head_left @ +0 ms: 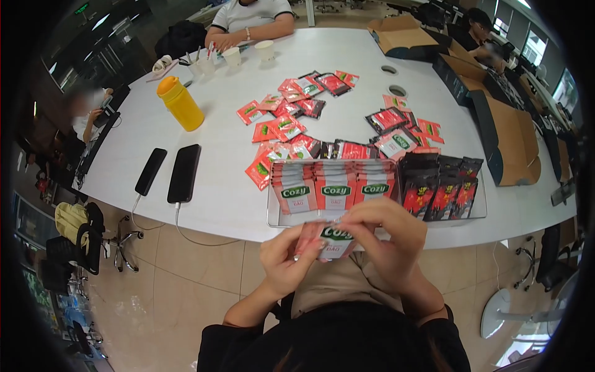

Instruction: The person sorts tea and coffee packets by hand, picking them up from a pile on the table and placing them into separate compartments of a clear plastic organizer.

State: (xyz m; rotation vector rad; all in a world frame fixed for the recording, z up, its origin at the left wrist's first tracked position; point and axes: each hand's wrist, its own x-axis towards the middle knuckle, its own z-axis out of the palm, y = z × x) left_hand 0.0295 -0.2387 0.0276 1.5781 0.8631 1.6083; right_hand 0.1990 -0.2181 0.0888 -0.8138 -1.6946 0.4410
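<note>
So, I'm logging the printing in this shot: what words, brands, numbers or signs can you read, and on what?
"Cozy" and "ĐÀO": held packet
"Cozy" and "ĐÀO": upright pink sachets
"Cozy", less clearly: loose pink sachet
Too small or blurred to read: smaller print on those, dark sachets, other loose sachets, green sign. I can make out no numbers.

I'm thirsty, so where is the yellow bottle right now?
In the head view, the yellow bottle stands on the table's left side, just beyond the two black phones.
</note>
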